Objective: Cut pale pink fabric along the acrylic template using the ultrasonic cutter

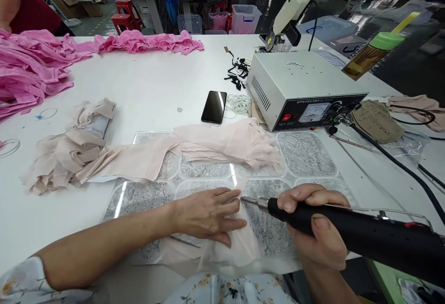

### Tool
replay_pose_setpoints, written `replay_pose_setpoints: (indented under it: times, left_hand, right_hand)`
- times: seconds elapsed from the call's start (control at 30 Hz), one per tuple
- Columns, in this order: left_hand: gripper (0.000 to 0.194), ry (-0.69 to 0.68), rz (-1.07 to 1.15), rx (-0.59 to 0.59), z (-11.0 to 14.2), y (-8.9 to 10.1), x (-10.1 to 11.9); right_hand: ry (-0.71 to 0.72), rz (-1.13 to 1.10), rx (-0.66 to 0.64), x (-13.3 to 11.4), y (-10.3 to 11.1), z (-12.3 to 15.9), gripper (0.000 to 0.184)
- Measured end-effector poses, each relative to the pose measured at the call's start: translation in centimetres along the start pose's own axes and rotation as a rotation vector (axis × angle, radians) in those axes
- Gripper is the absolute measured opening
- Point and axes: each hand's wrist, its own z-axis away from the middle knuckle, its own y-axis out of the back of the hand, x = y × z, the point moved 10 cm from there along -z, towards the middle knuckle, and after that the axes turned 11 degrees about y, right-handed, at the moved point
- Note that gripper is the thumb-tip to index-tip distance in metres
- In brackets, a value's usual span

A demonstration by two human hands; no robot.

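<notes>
The thin cloth (248, 243) lay on the grey mat (267, 220), close to the wearer's body. The left hand (208, 213) was palm down on it, fingers somewhat apart. The right hand (320, 234) had its fingers wrapped around the tool (361, 234), whose metal tip (249, 199) pointed left, just beside the left fingertips; whether it touched the cloth could not be told. This looked like holding the cloth steady while placing the tip. Guiding the tip would call for flat cloth and left fingers clear of it; their nearness was the main hindrance.

A slim dark rod (185, 241) lay beside the left wrist. Beyond the hands lay a beige stack (231, 144), with a beige pile (66, 151) to its left. Farther off were a phone (213, 107), a cord coil (239, 104) and the control box (306, 77), its cable (392, 155) running rightward. Pink cloth (31, 67) lay at the far left.
</notes>
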Motion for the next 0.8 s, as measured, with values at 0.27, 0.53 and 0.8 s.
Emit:
replay_pose_setpoints:
  times: [0.27,0.53,0.8]
  left_hand:
    - [0.044,0.012,0.006,0.014,-0.1,0.3,0.0]
    - [0.046,0.019,0.002,0.011,-0.1,0.3,0.0]
    - [0.045,0.019,0.01,0.004,-0.1,0.2,0.0]
  right_hand:
    - [0.002,0.012,0.067,0.2,0.6,-0.2,0.009]
    - [0.017,0.06,0.108,0.7,1.2,-0.2,0.009]
    - [0.024,0.039,0.07,0.8,0.9,-0.4,0.007]
